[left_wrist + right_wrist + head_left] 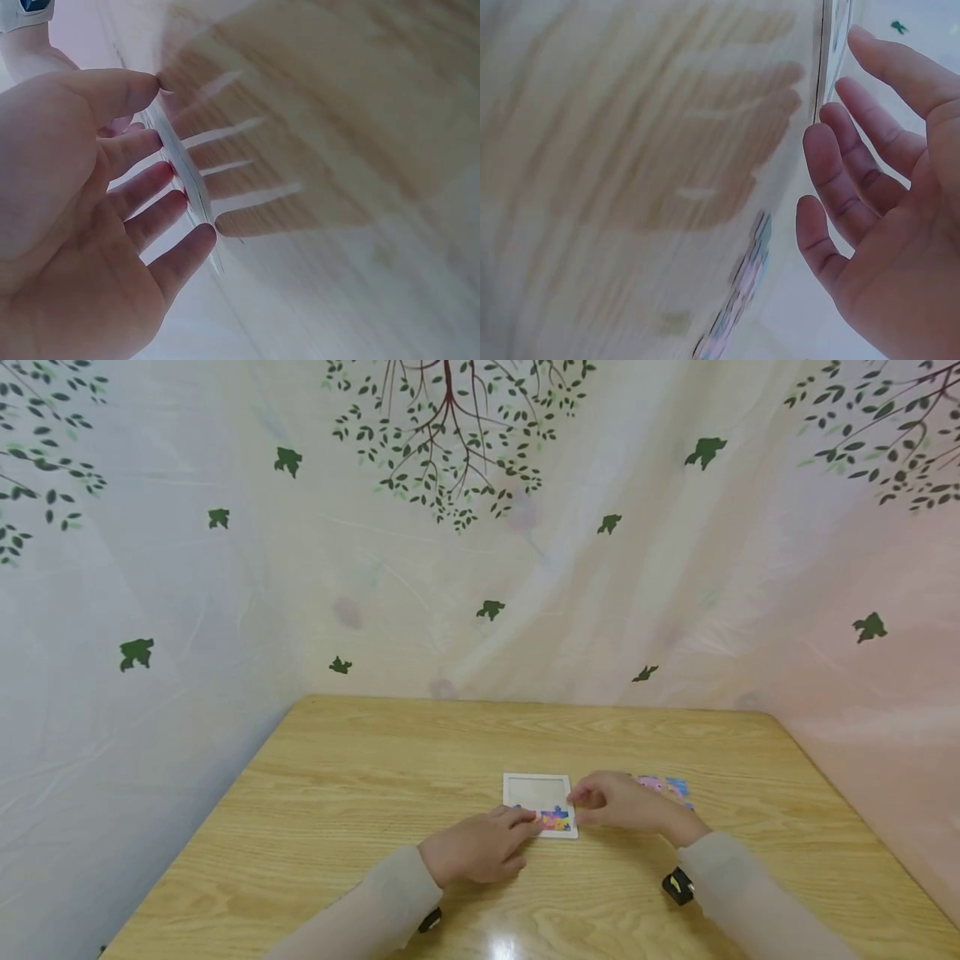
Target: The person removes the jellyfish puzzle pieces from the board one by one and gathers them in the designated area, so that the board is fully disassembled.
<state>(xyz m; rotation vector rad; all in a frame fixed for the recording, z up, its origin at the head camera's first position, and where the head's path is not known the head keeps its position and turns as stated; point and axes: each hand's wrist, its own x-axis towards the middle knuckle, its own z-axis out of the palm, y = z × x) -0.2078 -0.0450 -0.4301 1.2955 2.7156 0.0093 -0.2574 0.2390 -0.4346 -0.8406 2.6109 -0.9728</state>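
At the left, a pale fabric curtain printed with dark green leaves [247,585] is seen beyond a light-brown wood-grain table [337,777]. The left hand [476,850] is reached in from a light beige long sleeve [382,893], with its fingers extended and spread; the near left part of a flat white rectangular puzzle frame [538,776] is touched by its fingertips, and nothing is gripped. The frame is laid flat on the table between the two hands. Along its near side, multicoloured interlocking puzzle pieces [556,820] are set, partly covered by the left fingers. By the frame's right edge, the right hand [621,802] is held with fingers loosely bent and apart, nothing being grasped; whether the edge is touched cannot be told. Farther right, pink-and-blue flat puzzle pieces [667,784] are partly hidden behind that hand.
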